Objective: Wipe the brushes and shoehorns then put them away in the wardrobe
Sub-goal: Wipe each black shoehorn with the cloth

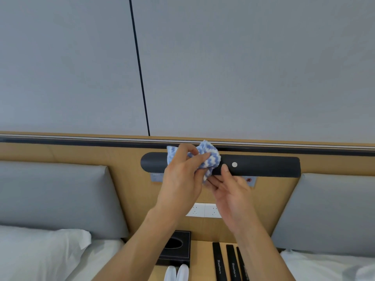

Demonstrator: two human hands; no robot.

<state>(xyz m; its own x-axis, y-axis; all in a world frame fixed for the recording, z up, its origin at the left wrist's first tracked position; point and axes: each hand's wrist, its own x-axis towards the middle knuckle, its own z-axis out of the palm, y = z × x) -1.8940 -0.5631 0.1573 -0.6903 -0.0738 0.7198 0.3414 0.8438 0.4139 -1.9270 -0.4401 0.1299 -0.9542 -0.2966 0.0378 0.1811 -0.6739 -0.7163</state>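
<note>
My left hand (182,171) grips a bunched blue-and-white zigzag cloth (211,157), held up in front of the headboard. My right hand (229,191) is just below it, palm up with fingers extended, its fingertips touching the cloth's hanging corner. Three black shoehorns (219,262) labelled "Shoehorn" lie side by side on the wooden nightstand (200,248) at the bottom. Two white handles (176,272), perhaps of brushes, poke in at the bottom edge left of the shoehorns.
A black tissue box (178,248) stands on the nightstand left of the shoehorns. A long dark lamp bar (263,166) crosses the wooden headboard, with white power sockets (205,209) below. Beds with grey cushions (56,197) and white pillows (40,252) flank both sides.
</note>
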